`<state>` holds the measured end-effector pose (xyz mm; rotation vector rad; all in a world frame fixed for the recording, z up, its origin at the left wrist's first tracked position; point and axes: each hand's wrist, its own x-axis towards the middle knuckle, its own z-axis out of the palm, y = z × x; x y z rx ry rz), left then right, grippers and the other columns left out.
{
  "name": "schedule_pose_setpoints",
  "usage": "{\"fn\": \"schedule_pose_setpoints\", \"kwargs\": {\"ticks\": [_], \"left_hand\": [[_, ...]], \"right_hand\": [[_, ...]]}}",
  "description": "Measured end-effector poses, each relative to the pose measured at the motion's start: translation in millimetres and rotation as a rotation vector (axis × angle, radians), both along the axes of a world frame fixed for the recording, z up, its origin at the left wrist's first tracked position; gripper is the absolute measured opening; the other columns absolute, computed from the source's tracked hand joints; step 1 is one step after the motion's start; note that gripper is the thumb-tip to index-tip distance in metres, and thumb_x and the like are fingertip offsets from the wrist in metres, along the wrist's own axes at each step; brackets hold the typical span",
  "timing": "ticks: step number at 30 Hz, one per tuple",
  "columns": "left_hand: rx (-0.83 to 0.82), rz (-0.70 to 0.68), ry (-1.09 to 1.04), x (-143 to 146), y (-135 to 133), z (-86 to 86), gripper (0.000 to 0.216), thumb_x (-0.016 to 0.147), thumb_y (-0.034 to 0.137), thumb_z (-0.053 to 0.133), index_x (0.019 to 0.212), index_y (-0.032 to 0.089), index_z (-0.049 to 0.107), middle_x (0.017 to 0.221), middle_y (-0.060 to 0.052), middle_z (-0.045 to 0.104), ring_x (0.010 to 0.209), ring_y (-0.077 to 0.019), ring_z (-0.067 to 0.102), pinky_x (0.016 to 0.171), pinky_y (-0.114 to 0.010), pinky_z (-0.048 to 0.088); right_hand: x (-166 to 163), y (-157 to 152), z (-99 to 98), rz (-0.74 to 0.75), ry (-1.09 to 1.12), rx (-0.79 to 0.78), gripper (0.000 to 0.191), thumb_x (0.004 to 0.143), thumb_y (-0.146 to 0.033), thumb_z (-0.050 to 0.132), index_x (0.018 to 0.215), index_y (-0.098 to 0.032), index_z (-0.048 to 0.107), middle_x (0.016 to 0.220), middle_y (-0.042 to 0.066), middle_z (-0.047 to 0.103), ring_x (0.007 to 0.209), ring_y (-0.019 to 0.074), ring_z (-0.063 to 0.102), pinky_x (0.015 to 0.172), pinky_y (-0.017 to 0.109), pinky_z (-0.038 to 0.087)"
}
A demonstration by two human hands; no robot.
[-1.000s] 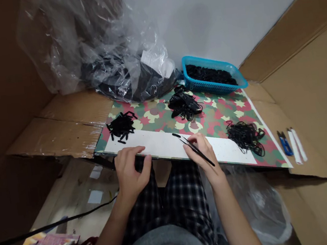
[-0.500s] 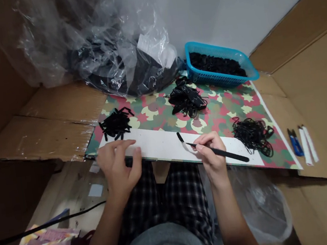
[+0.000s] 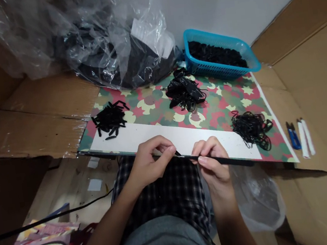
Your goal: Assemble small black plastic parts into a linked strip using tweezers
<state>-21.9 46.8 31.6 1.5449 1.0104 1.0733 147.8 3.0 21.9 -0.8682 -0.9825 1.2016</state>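
Observation:
My left hand [image 3: 152,160] has thumb and forefinger pinched on a small black strip [image 3: 178,153], most of which the fingertips hide. My right hand [image 3: 213,160] grips slim black tweezers [image 3: 236,161] lying almost level, their tip pointing left and meeting the strip at the left fingertips. Both hands are at the near edge of a white band [image 3: 153,135] on the camouflage-patterned board [image 3: 218,107]. A pile of short black strips [image 3: 109,119] lies to the left. Thin black loops [image 3: 251,129] are heaped to the right.
Mid-board lies a tangled heap of black pieces [image 3: 185,91]. Behind stand a blue basket [image 3: 222,68] filled with black pieces and a large clear plastic bag [image 3: 113,60] of dark material. Blue-handled snips [image 3: 293,137] and two white sticks [image 3: 303,140] lie at right on cardboard [image 3: 323,149].
My left hand has moved right from beside the strip pile and closed on the small black strip at the tweezers' tip. The tweezers have turned flatter and lower.

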Motion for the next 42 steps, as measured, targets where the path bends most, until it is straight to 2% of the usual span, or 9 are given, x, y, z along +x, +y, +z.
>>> {"fn": "schedule_pose_setpoints", "kwargs": {"ticks": [5, 9, 13, 19, 21, 24, 29, 36, 42], "left_hand": [[0.078, 0.123, 0.026, 7.7, -5.7, -7.6, 0.014, 0.084, 0.023, 0.062, 0.073, 0.016, 0.065, 0.065, -0.001, 0.065, 0.060, -0.0111, 0.057, 0.059, -0.021, 0.044], [0.033, 0.121, -0.032, 11.8, -8.4, -7.0, 0.014, 0.085, 0.025, 0.063, 0.074, 0.016, 0.064, 0.065, 0.000, 0.063, 0.060, -0.0110, 0.055, 0.060, -0.022, 0.043], [-0.161, -0.008, -0.142, 7.9, -8.2, -0.3, 0.017, 0.086, 0.029, 0.061, 0.074, 0.016, 0.062, 0.069, 0.001, 0.060, 0.065, -0.0118, 0.055, 0.063, -0.023, 0.042], [-0.479, -0.414, -0.267, -7.6, -0.1, 7.5, 0.009, 0.075, 0.024, 0.059, 0.078, 0.016, 0.061, 0.066, 0.001, 0.058, 0.062, -0.0122, 0.053, 0.062, -0.024, 0.039], [-0.470, -0.505, -0.246, -9.7, 2.9, 9.7, 0.013, 0.076, 0.028, 0.061, 0.077, 0.015, 0.061, 0.064, 0.001, 0.057, 0.060, -0.0117, 0.050, 0.059, -0.024, 0.036], [-0.403, -0.544, -0.168, -9.9, 6.5, 13.1, 0.020, 0.077, 0.033, 0.065, 0.074, 0.014, 0.060, 0.064, 0.002, 0.053, 0.060, -0.0107, 0.045, 0.058, -0.023, 0.034], [-0.364, -0.658, -0.073, -9.3, 10.2, 14.6, 0.011, 0.077, 0.024, 0.062, 0.074, 0.013, 0.062, 0.059, 0.004, 0.049, 0.056, -0.0086, 0.040, 0.055, -0.022, 0.031], [-0.316, -0.478, -0.076, -11.0, 7.6, 13.4, 0.028, 0.086, 0.035, 0.063, 0.068, 0.014, 0.061, 0.062, 0.000, 0.056, 0.058, -0.0104, 0.048, 0.055, -0.021, 0.036], [-0.294, -0.665, -0.050, -14.4, 6.0, 11.5, 0.019, 0.087, 0.031, 0.061, 0.085, 0.013, 0.067, 0.072, -0.002, 0.063, 0.062, -0.0109, 0.052, 0.058, -0.022, 0.039]], "right_hand": [[-1.3, -6.3, -0.8, -0.044, -0.063, 0.055, 0.011, 0.081, -0.015, 0.065, 0.081, -0.025, 0.059, 0.074, -0.002, 0.062, 0.066, 0.0166, 0.054, 0.057, 0.028, 0.039], [-1.4, -10.3, 0.3, -0.056, -0.117, 0.129, 0.012, 0.081, -0.013, 0.064, 0.082, -0.025, 0.061, 0.075, -0.001, 0.063, 0.069, 0.0179, 0.055, 0.059, 0.030, 0.039], [2.2, -10.0, -0.8, -0.026, -0.120, 0.175, 0.012, 0.082, -0.014, 0.065, 0.083, -0.025, 0.062, 0.075, -0.001, 0.064, 0.066, 0.0179, 0.055, 0.056, 0.030, 0.038], [9.3, -9.9, 2.7, 0.004, -0.059, 0.153, 0.012, 0.080, -0.014, 0.066, 0.081, -0.024, 0.062, 0.072, -0.002, 0.064, 0.062, 0.0165, 0.052, 0.054, 0.029, 0.035], [10.0, -11.0, 4.8, 0.034, -0.058, 0.144, 0.011, 0.080, -0.014, 0.067, 0.081, -0.024, 0.063, 0.072, -0.002, 0.064, 0.062, 0.0165, 0.051, 0.054, 0.029, 0.036], [10.5, -12.1, 6.1, 0.072, -0.056, 0.149, 0.010, 0.081, -0.015, 0.067, 0.082, -0.024, 0.063, 0.073, -0.001, 0.064, 0.062, 0.0167, 0.051, 0.055, 0.029, 0.037], [13.3, -10.4, 3.5, 0.133, -0.086, 0.187, 0.011, 0.083, -0.014, 0.067, 0.084, -0.025, 0.064, 0.075, -0.001, 0.066, 0.063, 0.0169, 0.053, 0.055, 0.030, 0.038], [15.2, -10.2, 2.9, 0.202, -0.094, 0.231, 0.011, 0.083, -0.014, 0.067, 0.084, -0.024, 0.063, 0.074, -0.001, 0.065, 0.062, 0.0165, 0.053, 0.055, 0.031, 0.038], [16.1, -10.4, 6.5, 0.180, -0.071, 0.199, 0.011, 0.083, -0.015, 0.068, 0.084, -0.025, 0.064, 0.075, -0.001, 0.067, 0.063, 0.0172, 0.053, 0.056, 0.031, 0.038]]}}
